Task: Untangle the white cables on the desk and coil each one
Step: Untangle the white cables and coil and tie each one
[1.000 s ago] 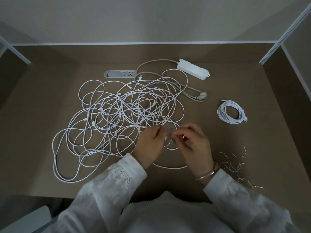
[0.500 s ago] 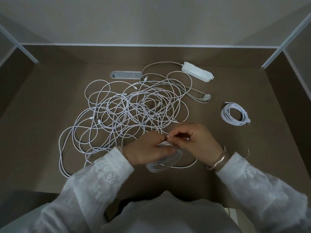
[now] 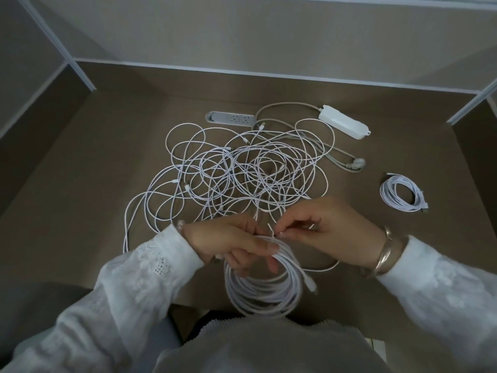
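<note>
A big tangle of white cables (image 3: 242, 173) covers the middle of the brown desk (image 3: 94, 184). My left hand (image 3: 231, 243) grips the top of a coiled white cable (image 3: 262, 289) that hangs over the desk's near edge. Close against it, my right hand (image 3: 322, 230) pinches a thin twist tie (image 3: 271, 229) at the top of that coil. One finished coil (image 3: 402, 193) lies at the right side of the desk.
A white power strip (image 3: 344, 121) with its grey cord and plug (image 3: 356, 164) lies at the back right. A grey socket panel (image 3: 231, 118) is set into the desk behind the tangle. Partition walls close the desk at the back and both sides.
The coil has grown and dropped lower in my left hand. My right hand now pinches the tie at its top. The view has tilted down towards me.
</note>
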A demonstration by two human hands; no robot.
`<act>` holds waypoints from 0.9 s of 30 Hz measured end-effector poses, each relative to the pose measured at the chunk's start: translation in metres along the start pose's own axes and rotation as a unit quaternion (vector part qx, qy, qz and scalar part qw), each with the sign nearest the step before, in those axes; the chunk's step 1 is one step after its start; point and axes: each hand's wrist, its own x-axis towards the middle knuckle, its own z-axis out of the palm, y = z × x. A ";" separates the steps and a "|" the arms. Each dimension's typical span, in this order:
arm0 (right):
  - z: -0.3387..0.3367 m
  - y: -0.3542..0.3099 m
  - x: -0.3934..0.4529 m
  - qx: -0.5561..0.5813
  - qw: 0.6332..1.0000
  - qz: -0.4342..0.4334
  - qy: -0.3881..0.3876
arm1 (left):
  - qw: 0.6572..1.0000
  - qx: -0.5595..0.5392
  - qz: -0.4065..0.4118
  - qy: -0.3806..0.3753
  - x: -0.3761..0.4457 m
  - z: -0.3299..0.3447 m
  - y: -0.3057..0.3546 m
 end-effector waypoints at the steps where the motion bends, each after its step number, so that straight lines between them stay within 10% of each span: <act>1: 0.003 -0.005 0.004 -0.037 0.999 -0.034 0.001 | 1.000 -0.018 -0.007 -0.022 -0.004 -0.003 -0.001; 8: 0.030 -0.035 0.026 -0.224 0.940 -0.252 0.043 | 0.966 -0.138 -0.056 -0.213 -0.028 -0.031 -0.007; 13: 0.039 -0.045 0.041 -0.170 0.957 -0.234 -0.012 | 0.953 -0.134 -0.068 -0.264 -0.040 -0.042 -0.015; 22: 0.049 -0.055 0.060 -0.172 0.977 -0.102 -0.070 | 0.986 0.154 -0.047 -0.031 -0.065 -0.047 0.003; 27: 0.065 -0.055 0.074 -0.212 0.976 0.040 0.028 | 0.883 0.428 0.045 0.188 -0.064 -0.046 -0.001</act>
